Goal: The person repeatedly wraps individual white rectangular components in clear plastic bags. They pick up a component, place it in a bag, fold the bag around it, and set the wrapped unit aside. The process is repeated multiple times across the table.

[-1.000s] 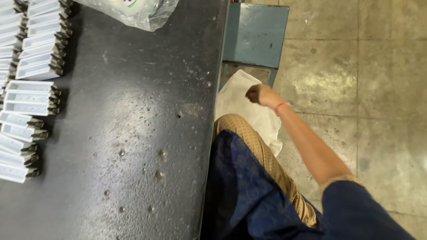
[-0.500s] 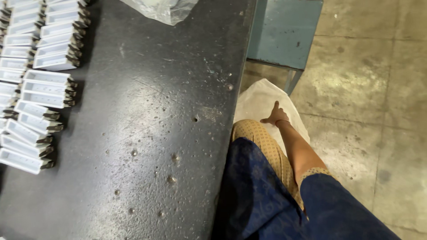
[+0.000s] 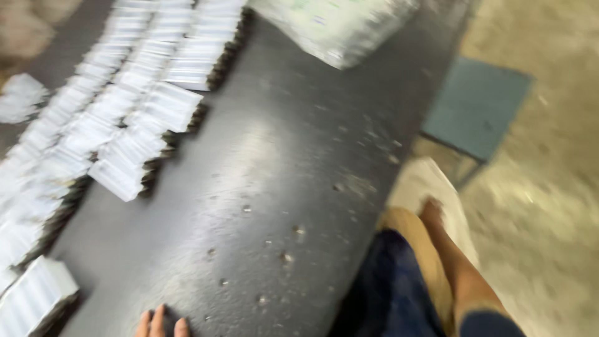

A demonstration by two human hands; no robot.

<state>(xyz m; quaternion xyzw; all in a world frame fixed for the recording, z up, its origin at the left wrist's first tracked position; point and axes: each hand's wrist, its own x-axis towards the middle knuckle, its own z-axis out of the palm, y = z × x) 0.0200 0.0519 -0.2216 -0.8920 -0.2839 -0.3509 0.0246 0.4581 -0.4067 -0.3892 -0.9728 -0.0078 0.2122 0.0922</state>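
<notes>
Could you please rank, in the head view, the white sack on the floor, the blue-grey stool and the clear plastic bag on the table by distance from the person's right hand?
From the right hand:
1. White sack: beneath the hand, beside the table.
2. Blue-grey stool: on the floor beyond.
3. Clear plastic bag: at the table's far end.

Left fingers (image 3: 161, 323) on dark table (image 3: 281, 187)

Left hand (image 3: 161, 324): only fingertips show, rest cut off by bottom edge. Right hand (image 3: 432, 211): blurred, grip unreadable. White packs (image 3: 134, 134): smeared by motion, detail lost. Plastic bag (image 3: 337, 28): cropped at top edge.
</notes>
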